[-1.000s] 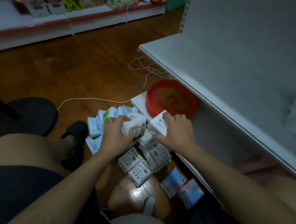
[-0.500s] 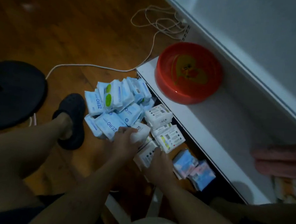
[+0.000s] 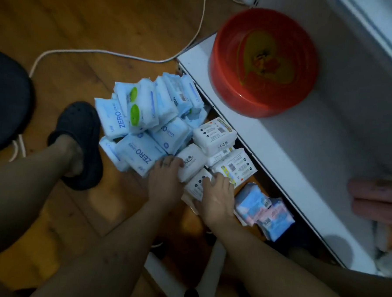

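A: Head view, looking down at a wooden floor (image 3: 61,16) beside a low white shelf (image 3: 293,142). Tagging hands first?

B: Tagging now. Marking left hand (image 3: 165,180) as curling fingers over the near end of a plain white pack (image 3: 193,163), gripping it, thumb out of sight.

A: Placing that pack where?

B: Placing it on the floor at the front of the heap, touching the blue ZERO packs (image 3: 142,113) on its left and leaning against other white packs behind.

A: Noting the right hand (image 3: 217,199)?

B: Noting it just beside the left, lying palm-down on a printed white pack (image 3: 195,187), fingers bending over the top, thumb pressing down the near side. Calling it a grip, not a flat rest.

A: Logging more white ones?

B: Logging two: a barcode pack (image 3: 214,135) sitting highest, right against the shelf edge, and a yellow-marked pack (image 3: 235,167) just past the right hand.

A: Adding the rest quickly.

B: Adding pink-and-blue packs (image 3: 262,211) lying right of the right wrist against the shelf front; a red bowl (image 3: 263,61) sitting on the shelf, well apart from both hands; a white cable (image 3: 104,52) trailing across the floor; a black clog (image 3: 77,137) on a foot left of the heap; a dark round seat (image 3: 6,102) at the left border. Skipping pink shapes (image 3: 378,198) far right on the shelf, blurring too much for naming.
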Action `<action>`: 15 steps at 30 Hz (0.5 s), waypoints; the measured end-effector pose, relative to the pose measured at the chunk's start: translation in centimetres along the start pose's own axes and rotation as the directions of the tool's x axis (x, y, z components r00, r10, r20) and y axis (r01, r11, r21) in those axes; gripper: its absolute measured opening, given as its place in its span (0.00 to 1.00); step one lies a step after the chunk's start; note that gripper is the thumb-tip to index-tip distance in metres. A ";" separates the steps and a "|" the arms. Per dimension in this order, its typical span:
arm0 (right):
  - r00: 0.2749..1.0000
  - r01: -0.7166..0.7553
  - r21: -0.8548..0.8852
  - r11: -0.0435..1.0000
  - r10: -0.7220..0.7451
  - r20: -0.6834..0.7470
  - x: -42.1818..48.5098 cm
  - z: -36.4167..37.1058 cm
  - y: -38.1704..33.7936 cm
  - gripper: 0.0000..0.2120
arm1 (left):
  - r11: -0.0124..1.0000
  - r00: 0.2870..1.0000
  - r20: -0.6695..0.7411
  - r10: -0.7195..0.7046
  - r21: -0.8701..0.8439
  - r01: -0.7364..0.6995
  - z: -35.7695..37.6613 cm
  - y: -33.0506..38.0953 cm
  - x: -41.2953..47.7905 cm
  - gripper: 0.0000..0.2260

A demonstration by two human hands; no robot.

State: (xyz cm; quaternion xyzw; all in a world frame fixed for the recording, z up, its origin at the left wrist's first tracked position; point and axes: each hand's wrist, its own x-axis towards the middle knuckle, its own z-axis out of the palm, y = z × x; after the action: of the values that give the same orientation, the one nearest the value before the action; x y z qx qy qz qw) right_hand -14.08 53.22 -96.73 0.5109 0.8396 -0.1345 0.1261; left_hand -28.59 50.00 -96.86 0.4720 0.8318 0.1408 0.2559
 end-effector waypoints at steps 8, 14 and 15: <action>0.999 0.020 0.055 0.998 -0.018 -0.027 -2.0 -8.1 3.2 0.39 | 0.987 0.982 0.106 -0.153 0.071 0.146 -3.0 3.2 -1.4 0.24; 0.938 -0.055 0.023 0.998 0.060 -0.343 -4.3 -17.6 9.9 0.40 | 0.980 0.980 -0.030 0.199 0.037 -0.197 -7.9 12.6 -2.4 0.25; 0.920 -0.062 0.009 0.998 0.061 -0.387 -4.7 -19.5 10.8 0.41 | 0.967 0.965 -0.059 0.255 0.032 -0.253 -8.9 14.6 -2.7 0.24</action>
State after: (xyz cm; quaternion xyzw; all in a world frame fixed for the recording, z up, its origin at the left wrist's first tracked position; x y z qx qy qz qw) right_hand -3.75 61.04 -77.96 0.5532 0.8319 -0.0255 -0.0370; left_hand -22.00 55.23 -81.71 0.5731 0.7736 0.1772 0.2039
